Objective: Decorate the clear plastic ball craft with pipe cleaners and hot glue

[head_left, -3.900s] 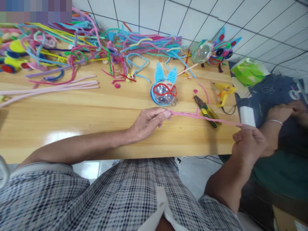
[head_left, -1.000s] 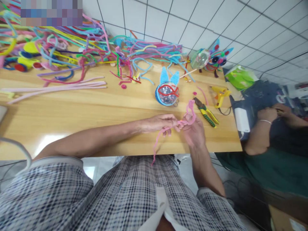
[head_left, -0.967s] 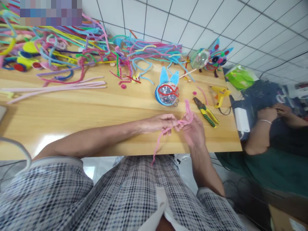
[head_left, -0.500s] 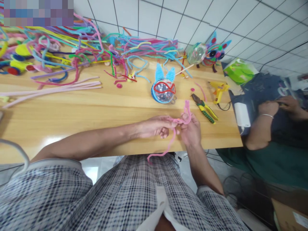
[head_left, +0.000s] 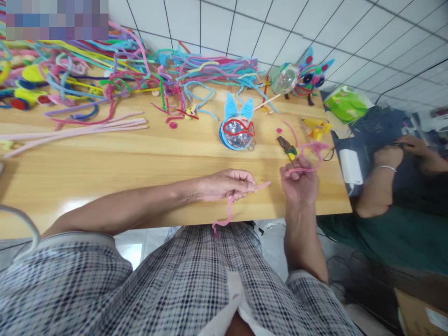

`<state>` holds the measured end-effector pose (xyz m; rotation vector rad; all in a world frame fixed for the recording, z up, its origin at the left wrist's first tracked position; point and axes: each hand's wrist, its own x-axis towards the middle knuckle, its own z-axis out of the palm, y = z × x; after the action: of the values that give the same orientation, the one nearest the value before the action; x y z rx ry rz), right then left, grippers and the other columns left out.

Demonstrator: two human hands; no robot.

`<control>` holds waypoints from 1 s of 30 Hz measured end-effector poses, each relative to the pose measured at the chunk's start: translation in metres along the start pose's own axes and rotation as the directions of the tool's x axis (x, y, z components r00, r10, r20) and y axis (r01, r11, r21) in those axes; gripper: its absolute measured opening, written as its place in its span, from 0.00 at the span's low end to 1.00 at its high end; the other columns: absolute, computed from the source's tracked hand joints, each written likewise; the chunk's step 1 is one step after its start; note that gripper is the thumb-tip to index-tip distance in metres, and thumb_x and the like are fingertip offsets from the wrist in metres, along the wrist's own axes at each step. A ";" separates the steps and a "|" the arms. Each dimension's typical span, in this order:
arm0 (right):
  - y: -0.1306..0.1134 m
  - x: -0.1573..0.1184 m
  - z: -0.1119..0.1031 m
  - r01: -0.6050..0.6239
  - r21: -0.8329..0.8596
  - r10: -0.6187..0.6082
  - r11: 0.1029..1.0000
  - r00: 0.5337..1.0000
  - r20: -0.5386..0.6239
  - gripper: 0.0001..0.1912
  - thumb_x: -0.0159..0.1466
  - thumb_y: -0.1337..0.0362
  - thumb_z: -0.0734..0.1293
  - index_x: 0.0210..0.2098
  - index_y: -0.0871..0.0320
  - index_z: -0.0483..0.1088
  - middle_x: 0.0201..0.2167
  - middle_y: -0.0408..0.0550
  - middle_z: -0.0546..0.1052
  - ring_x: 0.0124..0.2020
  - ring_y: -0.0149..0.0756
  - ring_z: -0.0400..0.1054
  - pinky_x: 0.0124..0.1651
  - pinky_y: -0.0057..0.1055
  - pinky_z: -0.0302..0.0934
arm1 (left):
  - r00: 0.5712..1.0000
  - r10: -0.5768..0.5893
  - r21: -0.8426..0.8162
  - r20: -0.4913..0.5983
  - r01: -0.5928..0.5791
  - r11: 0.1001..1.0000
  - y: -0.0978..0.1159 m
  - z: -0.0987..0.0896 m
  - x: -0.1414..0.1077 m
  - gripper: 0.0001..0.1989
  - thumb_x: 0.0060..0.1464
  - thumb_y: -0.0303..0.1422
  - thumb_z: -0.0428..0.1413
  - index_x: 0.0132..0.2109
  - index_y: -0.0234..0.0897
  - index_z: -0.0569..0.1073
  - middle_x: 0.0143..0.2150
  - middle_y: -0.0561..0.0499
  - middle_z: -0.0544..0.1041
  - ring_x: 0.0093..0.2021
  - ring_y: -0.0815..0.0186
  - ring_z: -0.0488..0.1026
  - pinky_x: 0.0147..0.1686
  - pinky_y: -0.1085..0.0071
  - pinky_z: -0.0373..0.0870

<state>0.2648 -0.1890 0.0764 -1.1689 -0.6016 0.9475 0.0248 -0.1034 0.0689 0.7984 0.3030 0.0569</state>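
Observation:
My left hand (head_left: 229, 185) pinches a pink fuzzy stem (head_left: 229, 212); a short end sticks out to the right of the fingertips and the longer wavy part hangs over the table's front edge. My right hand (head_left: 300, 182) is closed on another pink stem (head_left: 317, 148), bent into a loop above and right of the fingers. The two pink pieces are apart. Just beyond my right hand lie pliers (head_left: 287, 145), their handles mostly hidden. A clear ball with blue ears and a red wire shape (head_left: 239, 132) rests farther back in the middle.
Many coloured stems (head_left: 217, 70) are heaped along the back. Pale pink stems (head_left: 119, 126) lie at left. A yellow glue gun (head_left: 317, 128), a decorated figure (head_left: 313, 77) and a white box (head_left: 351, 166) are at right, beside another person's forearm (head_left: 380, 186).
My hands have moved apart, the right one going right with its looped pink stem, now over the pliers' handles. A separate pink piece stays in my left hand.

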 end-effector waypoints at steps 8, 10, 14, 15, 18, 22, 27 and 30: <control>0.002 -0.020 0.011 0.122 -0.336 -0.209 0.934 0.949 -0.237 0.19 0.60 0.53 0.81 0.29 0.52 0.69 0.21 0.33 0.67 0.20 0.25 0.58 0.23 0.26 0.47 | 0.990 0.084 0.102 -0.110 -0.073 0.992 0.005 -0.005 0.004 0.09 0.70 0.31 0.64 0.40 0.37 0.73 0.24 0.59 0.71 0.22 0.75 0.68 0.26 0.78 0.66; 0.007 -0.026 0.015 0.177 -0.439 -0.288 0.881 0.936 -0.201 0.16 0.64 0.53 0.79 0.31 0.52 0.71 0.21 0.33 0.68 0.21 0.26 0.58 0.25 0.26 0.51 | 0.981 0.066 0.033 -0.181 -0.061 0.998 0.007 -0.001 0.002 0.11 0.70 0.33 0.64 0.41 0.39 0.70 0.24 0.61 0.70 0.18 0.77 0.62 0.19 0.79 0.57; 0.014 -0.035 0.014 0.255 -0.507 -0.359 0.823 0.926 -0.117 0.15 0.69 0.50 0.77 0.35 0.51 0.73 0.22 0.32 0.67 0.22 0.27 0.58 0.27 0.28 0.55 | 0.964 0.103 0.015 -0.247 -0.102 0.995 0.035 0.014 -0.017 0.14 0.70 0.36 0.65 0.40 0.40 0.68 0.23 0.63 0.64 0.16 0.80 0.51 0.17 0.79 0.44; 0.015 -0.037 0.013 0.255 -0.504 -0.355 0.825 0.928 -0.112 0.15 0.69 0.50 0.76 0.35 0.51 0.73 0.22 0.32 0.68 0.21 0.27 0.58 0.26 0.28 0.55 | 0.959 0.139 0.041 -0.246 -0.133 0.990 0.047 0.016 -0.024 0.14 0.70 0.37 0.65 0.40 0.40 0.68 0.22 0.63 0.62 0.16 0.79 0.50 0.17 0.78 0.45; 0.017 -0.042 0.012 0.228 -0.508 -0.317 0.831 0.944 -0.095 0.13 0.69 0.52 0.76 0.36 0.51 0.74 0.21 0.32 0.68 0.21 0.28 0.58 0.25 0.28 0.54 | 0.900 0.287 0.194 -0.329 -0.233 0.953 0.089 0.009 -0.044 0.13 0.71 0.36 0.63 0.39 0.40 0.69 0.22 0.63 0.60 0.17 0.78 0.49 0.20 0.76 0.44; 0.018 -0.047 0.020 0.202 -0.516 -0.263 0.833 0.964 -0.047 0.10 0.69 0.55 0.75 0.35 0.52 0.75 0.20 0.32 0.68 0.20 0.29 0.59 0.25 0.28 0.54 | 0.670 0.541 0.523 -0.509 -0.258 0.812 0.131 -0.031 -0.060 0.10 0.70 0.36 0.61 0.40 0.40 0.70 0.29 0.59 0.67 0.22 0.74 0.61 0.27 0.72 0.54; 0.024 -0.050 0.037 0.240 -0.532 -0.279 0.812 0.960 0.009 0.07 0.71 0.57 0.75 0.37 0.51 0.77 0.20 0.33 0.70 0.20 0.30 0.62 0.26 0.29 0.59 | 0.204 0.919 0.917 -0.338 -0.149 0.371 0.127 -0.042 -0.061 0.18 0.61 0.46 0.73 0.45 0.42 0.74 0.44 0.54 0.78 0.46 0.65 0.71 0.53 0.65 0.68; 0.030 -0.052 0.043 0.275 -0.527 -0.295 0.804 0.954 0.048 0.06 0.72 0.56 0.75 0.41 0.49 0.79 0.20 0.32 0.72 0.19 0.31 0.65 0.27 0.30 0.62 | 0.544 0.759 0.815 -0.358 -0.214 0.538 0.090 -0.015 -0.049 0.19 0.65 0.50 0.68 0.44 0.40 0.75 0.42 0.52 0.79 0.45 0.64 0.74 0.49 0.66 0.70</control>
<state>0.1947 -0.2098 0.0650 -1.5263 -1.0226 0.5042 -0.0208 -0.0383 0.1353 1.6330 0.8230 0.9288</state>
